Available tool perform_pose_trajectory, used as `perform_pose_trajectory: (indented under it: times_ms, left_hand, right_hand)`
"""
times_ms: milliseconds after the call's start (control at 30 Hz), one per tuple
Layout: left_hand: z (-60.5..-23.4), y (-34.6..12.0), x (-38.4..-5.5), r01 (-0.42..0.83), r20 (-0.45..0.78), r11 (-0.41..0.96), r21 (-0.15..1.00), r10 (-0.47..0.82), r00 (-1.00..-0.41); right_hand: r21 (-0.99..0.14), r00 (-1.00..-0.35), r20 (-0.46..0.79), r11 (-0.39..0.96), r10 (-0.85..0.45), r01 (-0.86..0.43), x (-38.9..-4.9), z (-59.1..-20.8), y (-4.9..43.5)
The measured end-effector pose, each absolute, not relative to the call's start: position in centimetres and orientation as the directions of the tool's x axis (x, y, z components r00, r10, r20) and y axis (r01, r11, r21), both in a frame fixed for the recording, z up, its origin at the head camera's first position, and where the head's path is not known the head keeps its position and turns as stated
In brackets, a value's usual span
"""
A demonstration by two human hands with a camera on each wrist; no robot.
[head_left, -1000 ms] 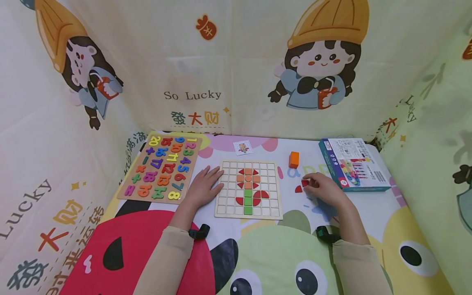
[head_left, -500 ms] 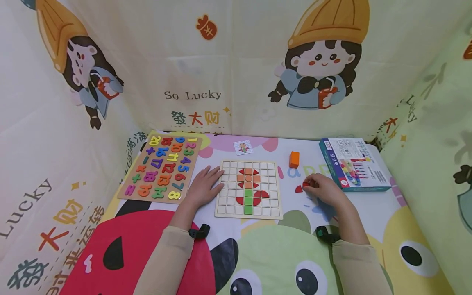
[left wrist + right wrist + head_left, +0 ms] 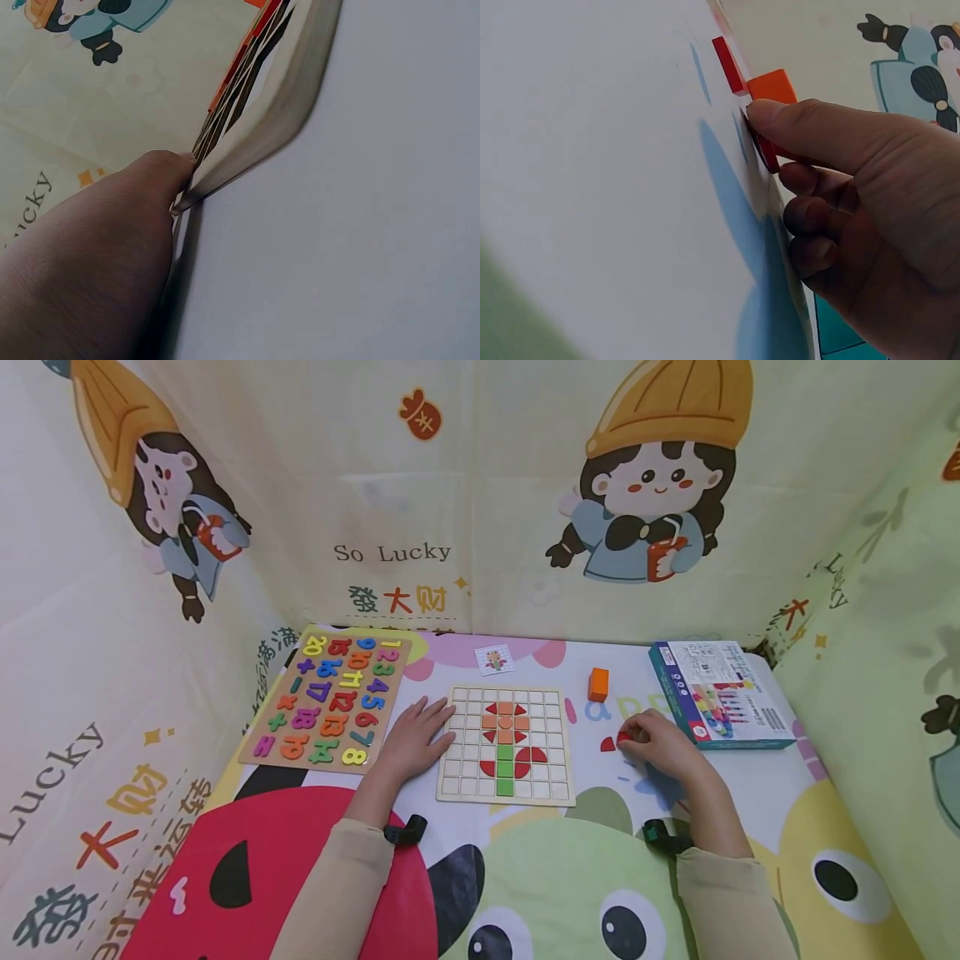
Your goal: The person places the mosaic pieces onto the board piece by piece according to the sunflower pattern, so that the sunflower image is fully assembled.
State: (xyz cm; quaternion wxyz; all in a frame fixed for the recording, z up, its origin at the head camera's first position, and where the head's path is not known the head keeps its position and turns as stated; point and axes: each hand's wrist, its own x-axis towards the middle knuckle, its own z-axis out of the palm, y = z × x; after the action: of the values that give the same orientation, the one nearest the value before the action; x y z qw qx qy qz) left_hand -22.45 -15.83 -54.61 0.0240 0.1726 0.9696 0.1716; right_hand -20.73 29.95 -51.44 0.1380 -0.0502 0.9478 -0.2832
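Note:
A wooden grid board (image 3: 551,789) lies mid-table, with orange squares, red pieces and green squares set in a flower shape. My left hand (image 3: 408,742) rests at the board's left edge, fingers spread and fairly straight; in the left wrist view its thumb (image 3: 112,225) touches the board's side. To the right of the board, my right hand (image 3: 663,747) pinches a small red tile (image 3: 765,152) between thumb and finger, low over the table. Part of this tile is hidden by the fingers. Another red tile (image 3: 607,744) lies just left of it.
An orange block (image 3: 597,685) stands beyond the red tiles. A small flower picture card (image 3: 494,660) lies behind the board. At left is a number puzzle board (image 3: 322,702); at back right lies a flat box (image 3: 723,693). Printed cloth walls (image 3: 480,510) enclose the table.
My right fingers have closed in on the red tile, which now shows less and has shifted slightly right and nearer. The left hand and board stay put.

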Motion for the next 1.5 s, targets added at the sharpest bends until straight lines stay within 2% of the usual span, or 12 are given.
perform_pose_trajectory:
  times_ms: [267,733,1000,1167,1400,1500]
  left_hand:
    - [-54.66,-15.85,-22.48,0.319,0.005,0.881,0.349,0.338,-0.941]
    - [-54.96,-15.92,-22.63,0.322,0.011,0.883,0.342,0.339,-0.941]
    - [-54.91,-15.81,-22.58,0.315,0.004,0.886,0.34,0.333,-0.943]
    - [-54.99,-15.81,-22.6,0.317,0.006,0.886,0.338,0.335,-0.942]
    - [-54.99,-15.89,-22.59,0.321,0.008,0.887,0.332,0.337,-0.941]
    - [-55.01,-15.87,-22.6,0.32,0.008,0.888,0.33,0.336,-0.942]
  right_hand:
    - [-0.544,-0.946,-0.296,0.837,-0.133,0.052,-20.21,-50.84,30.71]
    - [-0.547,-0.941,-0.217,0.831,-0.259,-0.102,-20.25,-51.17,30.33]
    - [-0.549,-0.947,-0.233,0.834,-0.223,-0.061,-20.22,-51.16,30.57]
    - [-0.547,-0.949,-0.215,0.834,-0.23,-0.079,-20.23,-51.02,30.81]
    - [-0.557,-0.946,-0.257,0.83,-0.197,-0.022,-20.32,-51.03,30.58]
    - [-0.567,-0.94,-0.261,0.823,-0.22,-0.036,-20.22,-51.08,30.46]
